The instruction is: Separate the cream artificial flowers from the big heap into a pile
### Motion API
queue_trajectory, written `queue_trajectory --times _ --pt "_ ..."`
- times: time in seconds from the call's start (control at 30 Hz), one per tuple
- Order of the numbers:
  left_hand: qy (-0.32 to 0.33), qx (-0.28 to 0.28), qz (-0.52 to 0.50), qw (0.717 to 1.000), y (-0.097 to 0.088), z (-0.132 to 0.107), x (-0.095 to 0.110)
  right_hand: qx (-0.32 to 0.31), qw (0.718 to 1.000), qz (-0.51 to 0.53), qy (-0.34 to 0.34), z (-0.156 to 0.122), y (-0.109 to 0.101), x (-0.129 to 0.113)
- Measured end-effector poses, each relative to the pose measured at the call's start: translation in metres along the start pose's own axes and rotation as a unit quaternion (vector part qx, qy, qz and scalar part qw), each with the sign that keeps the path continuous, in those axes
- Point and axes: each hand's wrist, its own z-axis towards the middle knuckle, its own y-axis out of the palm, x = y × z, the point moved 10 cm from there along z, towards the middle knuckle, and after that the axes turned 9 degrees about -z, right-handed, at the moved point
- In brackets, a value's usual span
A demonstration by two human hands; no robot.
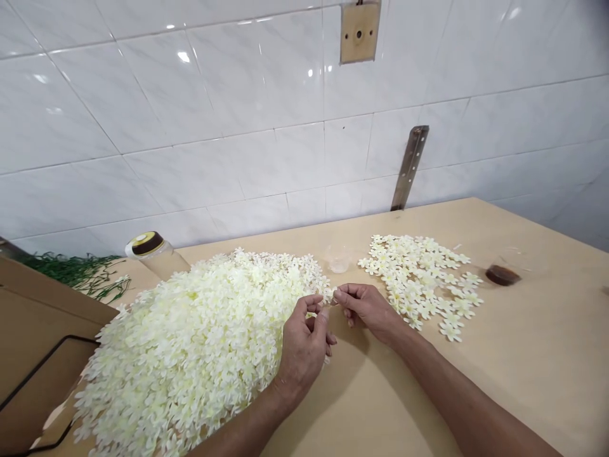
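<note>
A small white artificial flower (328, 294) is pinched between my two hands over the middle of the table. My left hand (307, 339) has its thumb and fingers curled at the flower's left side, next to a big heap of pale yellow-white artificial flowers (204, 330). From the right, the thumb and forefinger of my right hand (364, 308) close on the same flower. To the right of that hand, loose flowers (419, 273) lie spread in a flatter patch. My fingers partly cover the held flower.
A small clear cup (339, 261) stands behind my hands. At right sits a clear cup of dark brown liquid (503, 274). A lidded jar (157, 254), green stems (78, 271) and a cardboard box (45, 330) are at left. A metal bracket (410, 166) rises along the tiled wall.
</note>
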Motion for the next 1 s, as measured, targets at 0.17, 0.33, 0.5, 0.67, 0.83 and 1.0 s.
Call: queue_trajectory --times 0.17,0.33,0.5,0.67,0.83,1.0 --pt "-0.013 -0.018 -0.052 0.998 0.006 0.009 -0.011 -0.026 1.0 0.009 -0.003 -0.002 0.006 -0.005" --pt "-0.007 -0.016 -0.079 0.997 0.002 0.009 -0.021 -0.046 0.998 -0.051 -0.011 -0.004 0.014 -0.002" --pt "0.002 -0.001 -0.07 0.998 -0.006 0.013 -0.021 -0.059 0.991 -0.115 -0.017 -0.008 0.02 -0.002" --pt "-0.006 -0.012 -0.069 0.998 -0.008 0.019 -0.019 -0.047 0.99 -0.128 -0.035 -0.008 0.022 -0.005" --pt "0.002 -0.003 -0.07 0.998 -0.011 0.02 -0.019 -0.045 0.99 -0.128 -0.039 -0.008 0.022 -0.005" --pt "0.013 0.013 -0.076 0.997 -0.014 0.021 -0.023 -0.07 0.989 -0.127 -0.019 -0.008 0.025 -0.001"
